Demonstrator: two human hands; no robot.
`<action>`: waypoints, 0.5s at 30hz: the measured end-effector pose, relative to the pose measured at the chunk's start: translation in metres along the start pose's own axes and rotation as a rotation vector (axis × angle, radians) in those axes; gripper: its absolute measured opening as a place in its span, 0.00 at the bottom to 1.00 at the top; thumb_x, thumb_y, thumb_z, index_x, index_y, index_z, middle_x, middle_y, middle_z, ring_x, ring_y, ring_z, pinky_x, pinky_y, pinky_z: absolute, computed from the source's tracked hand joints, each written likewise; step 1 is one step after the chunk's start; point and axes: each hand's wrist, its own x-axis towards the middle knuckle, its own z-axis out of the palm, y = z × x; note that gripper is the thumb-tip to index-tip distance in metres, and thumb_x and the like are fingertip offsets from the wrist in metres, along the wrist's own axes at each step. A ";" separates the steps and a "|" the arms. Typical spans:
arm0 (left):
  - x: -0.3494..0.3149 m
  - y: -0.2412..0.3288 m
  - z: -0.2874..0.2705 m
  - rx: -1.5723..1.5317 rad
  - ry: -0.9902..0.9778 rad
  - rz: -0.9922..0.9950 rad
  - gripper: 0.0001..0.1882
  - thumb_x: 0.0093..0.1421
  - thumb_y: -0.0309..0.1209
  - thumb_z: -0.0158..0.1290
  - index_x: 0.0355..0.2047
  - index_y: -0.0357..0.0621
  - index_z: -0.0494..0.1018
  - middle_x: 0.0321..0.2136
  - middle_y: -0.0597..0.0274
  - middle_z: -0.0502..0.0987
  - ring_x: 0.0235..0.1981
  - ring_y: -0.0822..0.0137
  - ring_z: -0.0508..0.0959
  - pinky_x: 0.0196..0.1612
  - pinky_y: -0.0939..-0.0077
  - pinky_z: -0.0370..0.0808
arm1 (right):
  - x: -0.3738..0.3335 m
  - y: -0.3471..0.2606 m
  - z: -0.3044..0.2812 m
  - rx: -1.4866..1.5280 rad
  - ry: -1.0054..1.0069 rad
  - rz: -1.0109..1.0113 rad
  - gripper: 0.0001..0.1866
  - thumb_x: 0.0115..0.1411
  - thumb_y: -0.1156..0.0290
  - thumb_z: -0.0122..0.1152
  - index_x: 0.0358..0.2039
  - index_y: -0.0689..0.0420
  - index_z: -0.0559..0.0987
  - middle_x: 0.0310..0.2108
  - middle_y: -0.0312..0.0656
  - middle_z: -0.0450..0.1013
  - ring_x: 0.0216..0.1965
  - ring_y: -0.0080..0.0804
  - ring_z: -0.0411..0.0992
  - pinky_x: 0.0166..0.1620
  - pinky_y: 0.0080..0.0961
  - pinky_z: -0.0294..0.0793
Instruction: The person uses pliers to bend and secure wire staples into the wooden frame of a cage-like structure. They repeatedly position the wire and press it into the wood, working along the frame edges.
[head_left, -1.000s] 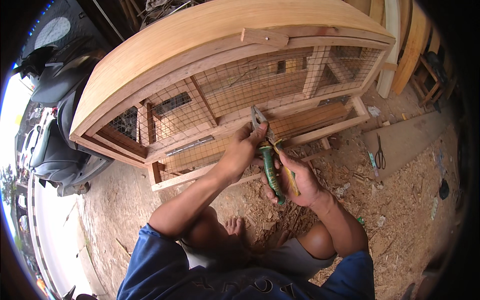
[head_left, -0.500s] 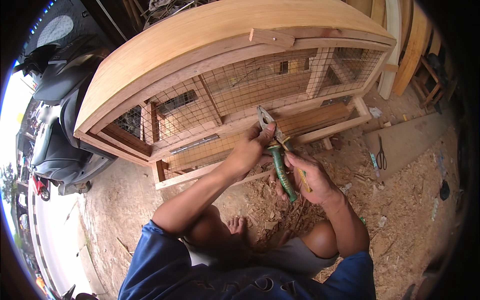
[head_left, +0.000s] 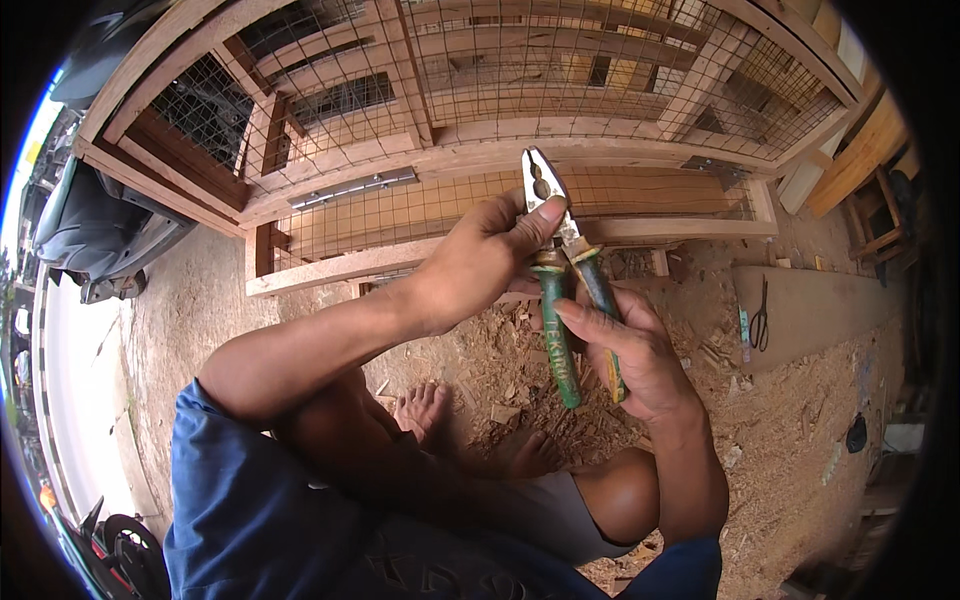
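A pair of pliers (head_left: 561, 312) with worn green handles is between my two hands, jaws pointing up and away from me. My left hand (head_left: 482, 252) pinches the metal head near the pivot, its thumb lying across the steel. Around the right handle, the fingers of my right hand (head_left: 636, 350) are wrapped, the thumb over the front. The handles stand a little apart. Just beyond the jaws is a wooden cage (head_left: 480, 155) with wire mesh panels, its hinged lower frame closest to the pliers.
Wood shavings (head_left: 760, 470) cover the floor on the right. Black scissors (head_left: 760, 315) lie on a flat brown board (head_left: 815, 310). A parked motorcycle (head_left: 115, 220) stands left of the cage. Wooden planks (head_left: 860, 160) lean at the far right. My bare foot (head_left: 424, 410) is below my forearms.
The view has tilted down and closer, so the cage's top panel has left the picture. The pliers appear larger, with their handles spread slightly wider. Both hands stay on them.
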 end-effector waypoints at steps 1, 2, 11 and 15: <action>-0.002 -0.001 0.001 -0.007 0.009 0.028 0.24 0.74 0.48 0.46 0.57 0.40 0.68 0.44 0.62 0.77 0.44 0.72 0.78 0.49 0.72 0.77 | 0.000 0.001 0.002 0.004 0.013 -0.024 0.11 0.65 0.64 0.64 0.41 0.58 0.82 0.41 0.38 0.78 0.43 0.24 0.73 0.51 0.27 0.69; -0.004 -0.001 0.002 -0.009 0.018 0.059 0.24 0.74 0.48 0.46 0.56 0.40 0.69 0.43 0.62 0.77 0.44 0.72 0.78 0.48 0.73 0.77 | -0.001 -0.001 0.003 0.005 0.013 0.007 0.09 0.65 0.65 0.64 0.39 0.58 0.81 0.41 0.40 0.78 0.44 0.25 0.73 0.51 0.27 0.70; 0.001 0.008 0.010 0.049 0.060 0.025 0.27 0.72 0.52 0.47 0.49 0.36 0.70 0.38 0.61 0.76 0.33 0.74 0.76 0.38 0.74 0.75 | 0.008 0.000 -0.003 0.139 -0.142 -0.068 0.08 0.61 0.70 0.64 0.28 0.58 0.77 0.43 0.46 0.77 0.50 0.32 0.76 0.52 0.29 0.71; 0.007 0.005 0.012 0.149 0.151 0.055 0.26 0.72 0.51 0.47 0.51 0.37 0.70 0.39 0.59 0.77 0.33 0.73 0.77 0.34 0.75 0.76 | 0.009 0.007 -0.013 0.175 -0.120 -0.038 0.08 0.61 0.68 0.63 0.33 0.61 0.79 0.35 0.45 0.78 0.41 0.28 0.78 0.42 0.27 0.73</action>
